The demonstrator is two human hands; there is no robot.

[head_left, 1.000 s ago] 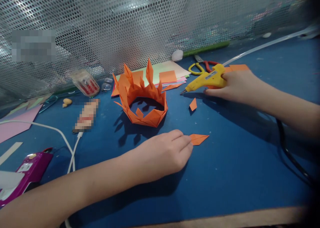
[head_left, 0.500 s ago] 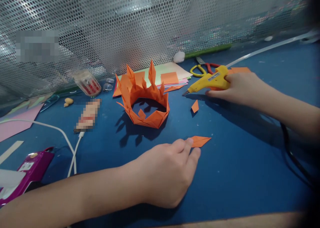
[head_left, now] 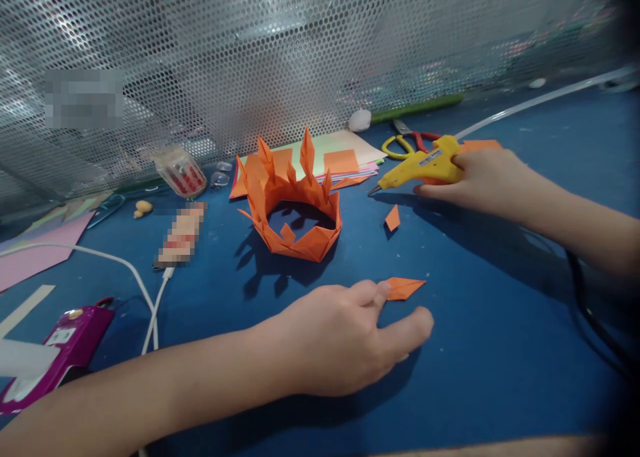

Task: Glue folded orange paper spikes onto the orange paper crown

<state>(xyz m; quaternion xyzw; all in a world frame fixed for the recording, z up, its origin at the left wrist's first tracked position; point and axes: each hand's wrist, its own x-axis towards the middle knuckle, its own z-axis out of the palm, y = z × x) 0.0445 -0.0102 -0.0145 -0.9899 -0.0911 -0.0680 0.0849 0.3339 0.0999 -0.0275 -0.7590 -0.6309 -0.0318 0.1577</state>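
Observation:
On the blue tabletop, my left hand rests with its thumb spread away from the other fingers. Its fingertips touch the near end of a pointed, folded orange paper piece, which lies flat. My right hand is closed around the rear of a yellow hot glue gun, whose nozzle points left and down. Below that nozzle lies a small orange folded paper piece. An orange paper crown with upright pointed spikes stands left of the glue gun.
Behind the crown is a stack of coloured paper. Scissors lie behind the glue gun, before a perforated metal screen. At left are a jar with red contents, a white cable and a purple power strip.
My left thumb has moved away from the other fingers and from the folded orange piece, opening the hand. My right hand keeps the glue gun in nearly the same place. The view has shifted slightly.

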